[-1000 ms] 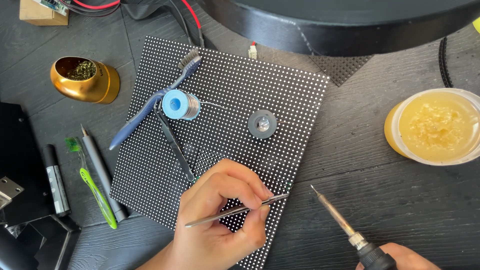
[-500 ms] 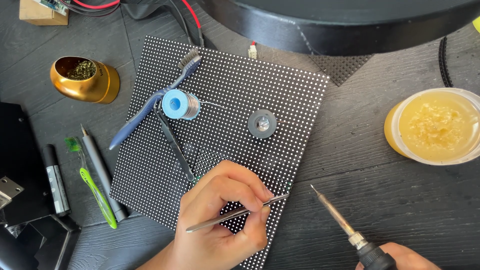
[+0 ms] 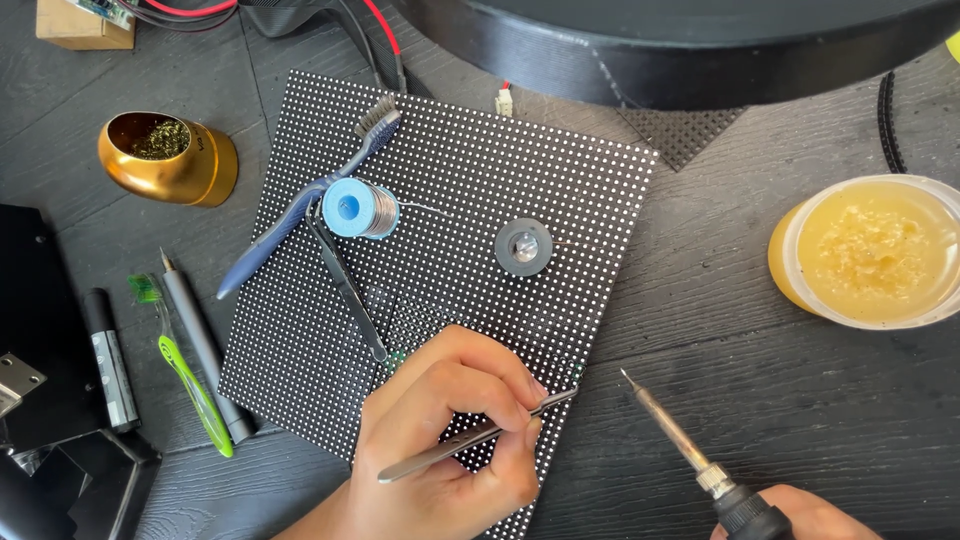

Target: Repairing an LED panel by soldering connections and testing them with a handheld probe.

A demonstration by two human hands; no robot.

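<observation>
While the left hand (image 3: 450, 440) pinches tweezers (image 3: 475, 437) over the dotted panel (image 3: 450, 180) at lower centre, the right hand (image 3: 800, 512), bottom right, grips a soldering iron (image 3: 690, 460).

Your LED panel (image 3: 450, 180) lies mid-table; on it rest a toothbrush (image 3: 300, 215), a solder spool (image 3: 358, 208) and a round magnet (image 3: 523, 247) to the spool's right. Left of the panel sit the tip-cleaner pot (image 3: 170, 157), a second toothbrush (image 3: 185, 375) and a marker (image 3: 108, 358); the flux jar (image 3: 875, 250) stands right.
</observation>
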